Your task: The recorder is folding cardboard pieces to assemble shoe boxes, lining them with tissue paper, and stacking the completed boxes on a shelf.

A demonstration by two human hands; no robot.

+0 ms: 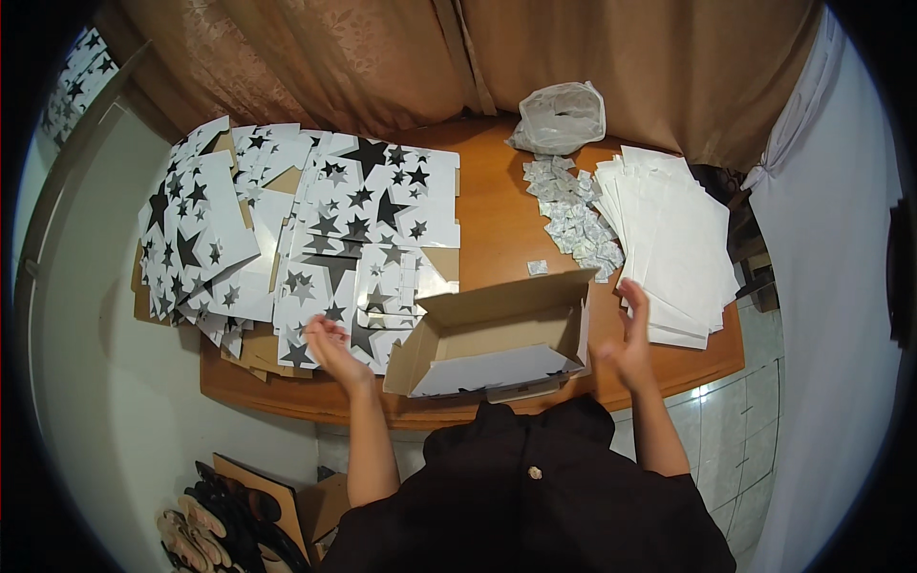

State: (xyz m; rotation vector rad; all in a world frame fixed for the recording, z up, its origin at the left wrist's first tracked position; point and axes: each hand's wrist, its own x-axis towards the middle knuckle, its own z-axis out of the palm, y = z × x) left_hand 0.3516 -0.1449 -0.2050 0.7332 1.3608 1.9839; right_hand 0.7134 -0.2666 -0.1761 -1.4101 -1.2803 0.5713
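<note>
An open cardboard box (499, 336), brown inside and white outside, stands at the table's front edge close to my body. Left of it, my left hand (340, 355) is raised over star-printed flat cardboard (330, 253), palm turned up and fingers loosely apart, holding nothing. Just past the box's right end, my right hand (630, 336) hovers with thumb and fingers spread, also holding nothing. It is nearest to the box wall and the stack of white sheets (669, 239). Neither hand appears to grip the box.
More star-printed flat pieces (191, 239) overlap at the left of the wooden table (497, 205). Many small silvery packets (573, 212) lie right of centre, one packet (538, 267) apart. Behind them sits a clear plastic bag (562, 116). Shoes (224, 520) stand at lower left.
</note>
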